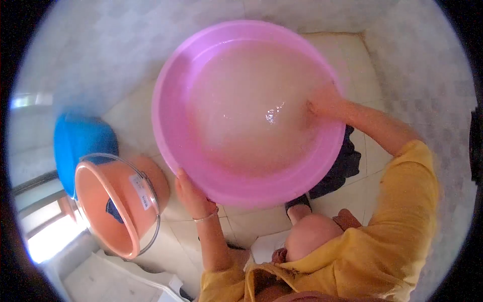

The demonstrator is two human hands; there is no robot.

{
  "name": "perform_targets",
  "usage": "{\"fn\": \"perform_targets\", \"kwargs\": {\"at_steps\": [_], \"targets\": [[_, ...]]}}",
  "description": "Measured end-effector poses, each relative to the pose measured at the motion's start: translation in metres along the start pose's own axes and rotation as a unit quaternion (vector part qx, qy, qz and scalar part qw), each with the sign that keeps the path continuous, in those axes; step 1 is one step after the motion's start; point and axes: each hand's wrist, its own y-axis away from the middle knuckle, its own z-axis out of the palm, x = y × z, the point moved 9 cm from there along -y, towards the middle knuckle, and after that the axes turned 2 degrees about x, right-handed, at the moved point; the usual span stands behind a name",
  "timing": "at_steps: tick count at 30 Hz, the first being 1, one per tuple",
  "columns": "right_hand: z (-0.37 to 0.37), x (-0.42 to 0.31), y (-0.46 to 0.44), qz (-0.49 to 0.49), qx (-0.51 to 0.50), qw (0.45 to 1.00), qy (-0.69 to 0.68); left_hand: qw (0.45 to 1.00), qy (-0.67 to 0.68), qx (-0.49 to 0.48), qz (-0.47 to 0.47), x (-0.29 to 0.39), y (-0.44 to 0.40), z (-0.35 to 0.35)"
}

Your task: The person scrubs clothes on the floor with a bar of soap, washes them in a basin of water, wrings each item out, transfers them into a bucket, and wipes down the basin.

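Observation:
A large pink basin [168, 146] holds cloudy, pale water [241, 95] with a few bright glints on its surface. At the basin's near left edge, my left hand [192, 197] grips the rim from outside, a bracelet on its wrist. My right hand [327, 103] reaches over the right rim into the basin. Its fingers are blurred and partly hidden at the murky water, so I cannot make out whether they hold anything. Whatever lies under the water is hidden.
Left of the basin, an orange bucket [156, 176] with a metal handle leans tilted, a dark item [114, 210] inside. Behind it is a blue tub [83, 146]. Dark cloth [342, 166] lies on the tiled floor [370, 151], partly behind the basin. White plastic [126, 282] is at lower left.

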Motion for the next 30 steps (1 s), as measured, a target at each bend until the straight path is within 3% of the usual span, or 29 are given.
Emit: {"fn": "perform_targets", "kwargs": {"at_steps": [2, 4, 6, 8, 9, 10, 12, 14, 18, 20, 22, 24, 26, 28, 30], "targets": [[0.011, 0.023, -0.032, 0.016, 0.195, 0.978, 0.069, 0.998, -0.063, 0.014, 0.007, 0.003, 0.002, -0.002], [0.019, 0.028, -0.085, 0.020, 0.037, 0.992, 0.117, 0.998, -0.065, 0.011, 0.001, 0.003, 0.004, -0.004], [-0.011, 0.008, -0.124, 0.034, 0.127, 0.988, 0.078, 0.998, -0.064, 0.011, -0.002, 0.004, 0.002, -0.003], [-0.004, 0.000, -0.161, 0.114, 0.180, 0.976, -0.039, 0.996, -0.087, 0.011, 0.001, 0.007, 0.001, 0.000], [-0.016, -0.007, -0.171, 0.143, 0.236, 0.927, -0.252, 0.996, -0.089, 0.014, 0.001, 0.008, 0.001, 0.000], [-0.023, -0.017, -0.180, 0.168, 0.279, 0.830, -0.452, 0.996, -0.092, 0.012, -0.002, 0.009, 0.001, 0.002], [0.000, -0.049, -0.215, 0.291, 0.241, 0.855, -0.355, 0.995, -0.096, 0.013, -0.004, 0.009, -0.001, 0.000], [0.005, -0.098, -0.232, 0.235, 0.323, 0.829, -0.391, 0.995, -0.103, -0.009, 0.006, 0.009, -0.003, 0.002], [-0.032, -0.198, -0.203, 0.072, 0.202, 0.731, -0.647, 0.990, -0.141, 0.003, -0.014, 0.008, -0.011, -0.003], [-0.055, -0.228, -0.158, 0.000, -0.029, 0.702, -0.711, 0.993, -0.112, -0.001, 0.031, 0.013, -0.010, 0.001], [-0.057, -0.249, -0.099, -0.013, -0.282, 0.609, -0.741, 0.995, -0.091, 0.025, 0.023, 0.009, -0.015, -0.004], [-0.049, -0.241, -0.047, -0.062, -0.311, 0.647, -0.693, 0.997, -0.067, 0.038, 0.010, 0.006, -0.016, -0.005], [-0.052, -0.209, -0.009, -0.106, -0.194, 0.674, -0.705, 0.995, -0.083, 0.043, 0.027, 0.008, -0.017, -0.002], [-0.032, -0.173, 0.034, -0.001, -0.370, 0.627, -0.685, 0.996, -0.082, 0.031, 0.019, 0.009, -0.018, 0.003], [-0.034, -0.121, 0.035, -0.087, -0.367, 0.809, -0.451, 0.996, -0.087, 0.031, 0.019, 0.014, -0.019, 0.005]]}}
